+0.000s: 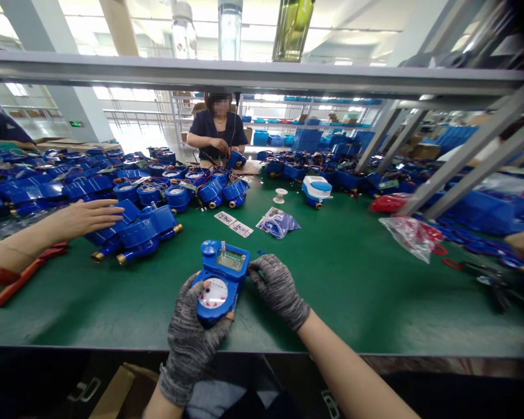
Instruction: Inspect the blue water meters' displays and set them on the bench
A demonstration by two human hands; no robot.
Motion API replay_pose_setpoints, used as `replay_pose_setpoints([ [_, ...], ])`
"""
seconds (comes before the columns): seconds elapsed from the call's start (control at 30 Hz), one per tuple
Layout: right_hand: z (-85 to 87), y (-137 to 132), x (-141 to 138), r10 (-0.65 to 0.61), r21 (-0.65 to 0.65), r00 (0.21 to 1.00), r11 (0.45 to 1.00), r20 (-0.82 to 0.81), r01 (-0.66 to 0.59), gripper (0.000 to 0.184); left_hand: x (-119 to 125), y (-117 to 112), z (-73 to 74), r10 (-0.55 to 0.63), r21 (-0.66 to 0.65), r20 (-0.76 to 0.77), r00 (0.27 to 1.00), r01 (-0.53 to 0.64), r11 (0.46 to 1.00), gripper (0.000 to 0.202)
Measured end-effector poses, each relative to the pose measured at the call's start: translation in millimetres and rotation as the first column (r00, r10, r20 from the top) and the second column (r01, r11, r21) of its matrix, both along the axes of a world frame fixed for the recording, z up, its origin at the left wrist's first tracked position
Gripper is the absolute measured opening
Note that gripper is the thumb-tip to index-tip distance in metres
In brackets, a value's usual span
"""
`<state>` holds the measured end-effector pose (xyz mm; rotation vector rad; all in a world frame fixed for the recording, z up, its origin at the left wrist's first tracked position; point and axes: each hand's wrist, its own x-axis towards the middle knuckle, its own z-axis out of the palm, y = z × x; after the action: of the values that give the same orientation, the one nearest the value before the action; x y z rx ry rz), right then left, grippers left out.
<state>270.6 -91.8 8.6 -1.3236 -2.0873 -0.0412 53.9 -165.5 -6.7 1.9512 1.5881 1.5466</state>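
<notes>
A blue water meter (223,275) with a round white dial and a small grey digital display is tilted up toward me near the table's front edge. My left hand (194,326), in a grey knitted glove with bare fingertips, wraps around its lower left side, the thumb over the dial. At the meter's right edge, beside the display, is my right hand (278,290) in a matching glove. Its fingers are pinched together; whatever is between them is hidden. Small blue bits (261,252) lie just behind those fingers.
Another person's bare hand (87,218) reaches over blue meters (148,233) at left. Printed labels (233,224), a bag of blue parts (278,222), a white spool (280,195) and a white-lidded meter (317,190) lie ahead. Pliers (491,282) lie right. A shelf (253,73) crosses overhead.
</notes>
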Motion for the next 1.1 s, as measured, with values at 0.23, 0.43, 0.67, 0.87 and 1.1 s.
replay_pose_setpoints([
  [0.23, 6.5, -2, 2, 0.067, 0.122, 0.960, 0.987, 0.273, -0.104, 0.020, 0, 2, -0.4, 0.002, 0.030, -0.025, 1.000, -0.001, 1.000, 0.058],
  [0.43, 1.1, -12, 3, 0.118, 0.177, 0.968, 0.971, 0.220, -0.159, 0.024, -1, 3, -5.7, -0.003, 0.051, -0.018, 1.000, 0.004, 0.999, 0.061],
  [0.67, 2.9, 4, 6, -0.122, -0.608, 0.850, 0.751, -0.512, -0.259, 0.036, -2, 4, -5.3, 0.000, 0.021, 0.005, 1.000, -0.001, 1.000, 0.058],
  [0.87, -5.6, 18, -6, -0.438, -0.733, 0.590, 0.449, -0.679, -0.511, 0.039, -1, 3, -5.8, -0.002, 0.039, 0.007, 1.000, 0.001, 0.999, 0.060],
  [1.1, -10.0, 18, -8, -0.424, -0.735, 0.607, 0.476, -0.672, -0.482, 0.034, -1, 4, -7.2, -0.011, 0.030, -0.003, 1.000, 0.011, 0.999, 0.061],
])
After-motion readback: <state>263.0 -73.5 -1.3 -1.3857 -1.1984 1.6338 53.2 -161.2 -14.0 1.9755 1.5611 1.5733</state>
